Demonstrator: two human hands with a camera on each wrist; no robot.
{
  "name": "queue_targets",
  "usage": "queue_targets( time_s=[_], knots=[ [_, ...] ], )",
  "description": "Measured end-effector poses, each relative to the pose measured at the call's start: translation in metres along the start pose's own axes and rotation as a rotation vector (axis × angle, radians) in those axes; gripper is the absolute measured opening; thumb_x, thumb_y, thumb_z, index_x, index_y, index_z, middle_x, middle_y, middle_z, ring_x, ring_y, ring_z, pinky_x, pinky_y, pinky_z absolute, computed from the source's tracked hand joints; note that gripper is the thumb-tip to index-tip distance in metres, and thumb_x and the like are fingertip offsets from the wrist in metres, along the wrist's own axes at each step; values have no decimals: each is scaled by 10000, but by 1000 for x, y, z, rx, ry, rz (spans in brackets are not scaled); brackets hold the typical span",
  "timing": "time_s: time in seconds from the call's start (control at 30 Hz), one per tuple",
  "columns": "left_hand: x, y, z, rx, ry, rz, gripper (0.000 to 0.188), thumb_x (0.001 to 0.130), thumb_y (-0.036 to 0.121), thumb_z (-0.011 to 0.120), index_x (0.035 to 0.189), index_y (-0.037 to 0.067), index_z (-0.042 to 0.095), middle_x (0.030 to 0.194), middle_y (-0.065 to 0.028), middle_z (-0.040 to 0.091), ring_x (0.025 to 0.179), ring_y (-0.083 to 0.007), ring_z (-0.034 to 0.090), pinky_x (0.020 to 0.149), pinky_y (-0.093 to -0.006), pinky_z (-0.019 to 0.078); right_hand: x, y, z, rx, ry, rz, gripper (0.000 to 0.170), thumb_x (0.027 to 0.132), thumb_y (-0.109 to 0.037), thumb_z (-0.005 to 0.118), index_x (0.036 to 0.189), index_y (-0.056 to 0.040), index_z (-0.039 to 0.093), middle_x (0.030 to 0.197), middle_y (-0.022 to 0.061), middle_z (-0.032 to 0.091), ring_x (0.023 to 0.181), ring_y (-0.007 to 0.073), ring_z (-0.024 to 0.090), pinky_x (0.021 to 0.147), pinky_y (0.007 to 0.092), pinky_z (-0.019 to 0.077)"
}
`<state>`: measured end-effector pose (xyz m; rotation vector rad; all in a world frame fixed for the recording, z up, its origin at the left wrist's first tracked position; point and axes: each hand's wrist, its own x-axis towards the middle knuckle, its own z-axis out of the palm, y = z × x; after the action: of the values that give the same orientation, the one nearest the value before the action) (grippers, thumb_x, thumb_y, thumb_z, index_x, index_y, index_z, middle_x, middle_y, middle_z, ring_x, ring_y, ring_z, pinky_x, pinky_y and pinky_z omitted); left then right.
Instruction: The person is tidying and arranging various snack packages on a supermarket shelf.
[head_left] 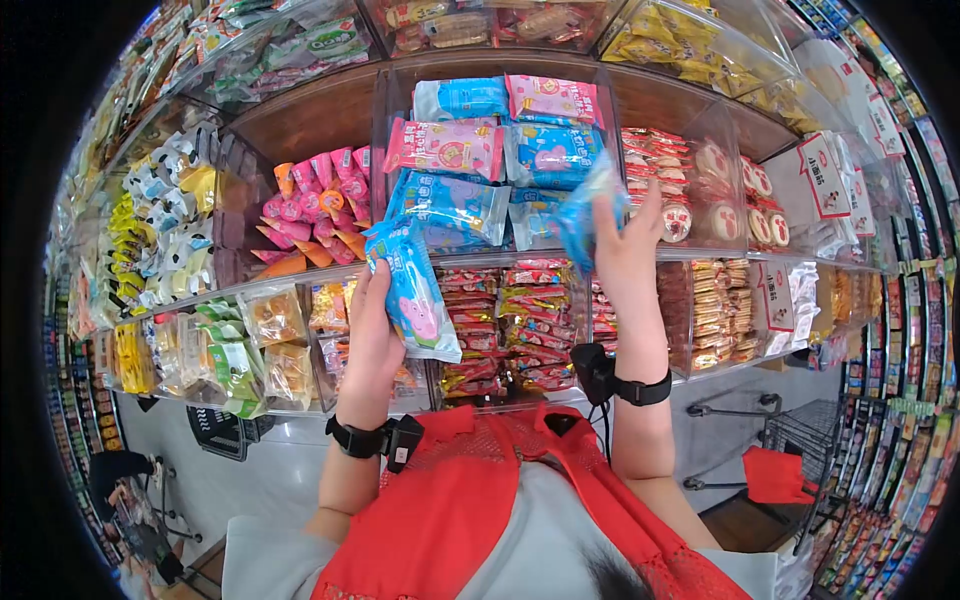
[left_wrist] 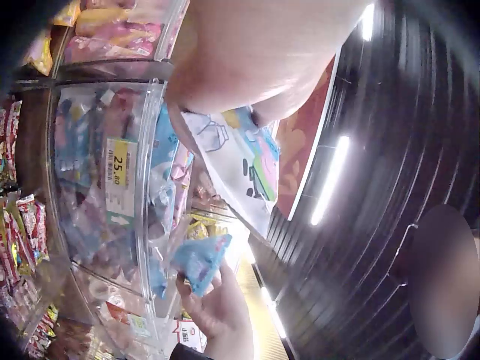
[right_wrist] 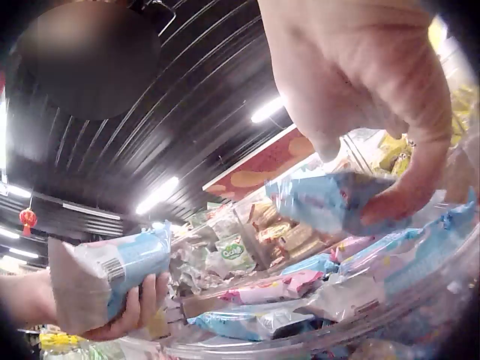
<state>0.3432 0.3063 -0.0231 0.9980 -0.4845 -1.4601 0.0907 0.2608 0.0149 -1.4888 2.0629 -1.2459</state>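
My left hand (head_left: 370,325) grips a blue cartoon-printed packet (head_left: 412,290) in front of the middle bin; the right wrist view shows its fingers curled round the packet's side (right_wrist: 135,262). Over the right part of that bin, my right hand (head_left: 630,245) pinches another blue packet (head_left: 592,212), blurred in the head view. In the right wrist view the thumb presses on this packet (right_wrist: 330,201), held above the bin's contents. Inside the bin lie blue packets (head_left: 555,155) and pink packets (head_left: 445,148) in stacked rows.
Pink cone-shaped snacks (head_left: 315,200) fill the bin to the left, round red-and-white snacks (head_left: 675,220) the one to the right. Red-wrapped snacks (head_left: 525,320) lie in the lower bins. A clear bin wall with a price label (left_wrist: 120,180) stands at the front. A cart (head_left: 800,430) is at the right.
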Motion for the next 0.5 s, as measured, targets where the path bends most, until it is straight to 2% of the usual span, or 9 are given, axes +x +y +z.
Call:
queue_targets(
  time_s=[0.07, 0.1, 0.13, 0.2, 0.23, 0.27, 0.33, 0.43, 0.5],
  knots=[
    [-5, 5, 3, -6, -24, -43, 302, 949, 269, 427, 1151, 48, 471, 1018, -70, 591, 905, -170, 593, 784, -318, 490, -6, -8, -5, -15, -215, 15, 651, 866, -284, 546, 1339, 31, 231, 1318, 338, 223, 1189, 475, 338, 988, 455, 322],
    [-7, 7, 3, -15, -46, -86, 312, 954, 281, 410, 1151, 48, 472, 1025, -79, 592, 908, -176, 594, 781, -320, 492, -7, -9, -6, -118, -198, -41, 562, 832, -163, 561, 1296, 34, 312, 1287, 310, 293, 1163, 461, 377, 962, 451, 357],
    [-8, 8, -1, -15, -46, -84, 312, 954, 281, 410, 1151, 48, 472, 1025, -79, 592, 908, -176, 594, 781, -320, 492, -5, -6, -7, -116, -198, -43, 562, 832, -163, 561, 1296, 34, 312, 1287, 310, 293, 1163, 461, 377, 962, 451, 357],
    [-9, 8, -10, -76, -143, -143, 338, 956, 294, 391, 1164, 38, 466, 1030, -94, 595, 913, -191, 596, 783, -333, 495, 6, 1, -10, -427, -163, -407, 527, 752, -30, 560, 1250, 23, 397, 1267, 264, 364, 1184, 419, 383, 963, 427, 365],
    [-9, 6, -11, -77, -144, -143, 338, 956, 294, 391, 1164, 38, 466, 1030, -94, 595, 913, -191, 596, 783, -333, 495, 12, -6, -13, -426, -250, -421, 554, 673, 45, 546, 1216, -25, 460, 1269, 203, 405, 1195, 388, 386, 984, 446, 345],
    [-9, 5, -11, -94, -117, -169, 329, 948, 267, 415, 1177, 34, 456, 1045, -91, 588, 934, -190, 588, 803, -333, 485, 17, -6, -9, -427, -249, -421, 554, 673, 45, 546, 1216, -25, 460, 1269, 203, 405, 1195, 388, 386, 984, 446, 345],
    [-11, 3, -9, -111, -94, -195, 326, 940, 239, 439, 1189, 29, 445, 1059, -88, 582, 955, -189, 580, 823, -332, 476, 24, -7, 1, -470, -384, -834, 551, 666, 39, 549, 1200, -87, 497, 1266, 125, 441, 1198, 349, 392, 1007, 504, 300],
    [-14, 5, 3, 82, -177, -112, 386, 895, 101, 515, 1253, 27, 391, 1137, -59, 537, 1038, -144, 527, 896, -305, 419, 33, -12, 23, -436, -532, -1078, 536, 664, 15, 571, 1179, -125, 524, 1225, 62, 488, 1207, 306, 390, 1023, 544, 252],
    [-17, 7, 12, 114, -178, -51, 383, 900, 91, 503, 1258, 27, 384, 1143, -59, 534, 1040, -139, 524, 897, -305, 418, 39, -11, 35, -481, -566, -1119, 532, 663, 3, 581, 1176, -132, 529, 1197, 46, 506, 1201, 291, 397, 1025, 540, 253]
  ],
)
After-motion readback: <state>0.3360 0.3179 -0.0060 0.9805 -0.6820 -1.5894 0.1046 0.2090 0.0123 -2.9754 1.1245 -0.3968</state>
